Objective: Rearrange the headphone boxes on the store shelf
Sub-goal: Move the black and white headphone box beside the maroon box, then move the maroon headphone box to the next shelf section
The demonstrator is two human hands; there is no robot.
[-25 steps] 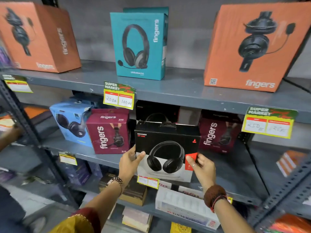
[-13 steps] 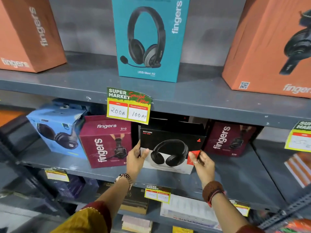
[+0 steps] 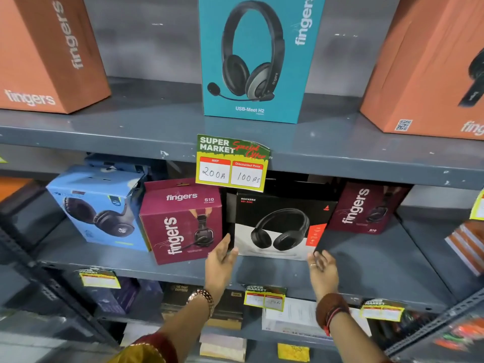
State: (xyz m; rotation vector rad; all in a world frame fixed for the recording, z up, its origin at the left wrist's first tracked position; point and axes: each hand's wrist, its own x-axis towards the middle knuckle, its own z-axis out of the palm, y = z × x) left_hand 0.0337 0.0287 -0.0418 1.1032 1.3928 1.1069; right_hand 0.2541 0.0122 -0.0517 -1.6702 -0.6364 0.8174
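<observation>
Item: black headphone box (image 3: 281, 229), centre of the frame, middle shelf (image 3: 366, 268). It stands between a maroon box (image 3: 180, 221) just to its left and a second maroon box (image 3: 366, 208) set further back at right.

Hands: left hand (image 3: 221, 255) open wide, fingertips at the box's lower left corner, touching or just short of it. Right hand (image 3: 320, 265) open, fingers loosely spread near the lower right corner, a ring on one finger. Neither hand holds anything.

Risks, as judged:
- The black box appears to lean back a little; a push from one hand alone could skew it against the left maroon box or tip it backward.
- The price tag (image 3: 231, 163) hangs from the upper shelf edge right over the box; lifting the box could catch and tear it.
- The left maroon box sits near the shelf's front edge; a sideways shove could send it off.

Legible writing:
- Black box: "ROCKERZ", a red line beneath it too small to read.
- Maroon boxes: "fingers", "S10".
- Teal box (image 3: 255, 58), top centre: "fingers", "USB-Meet H2".
- Orange box (image 3: 47, 53), upper left, and its fellow (image 3: 429, 69), upper right: "fingers"; the right one bears a QR code.
- Price tag: "SUPER MARKET", "Special Offer", "MRP 200", "Discounted Price 100".
- Blue box (image 3: 99, 203), left: no readable name.
</observation>
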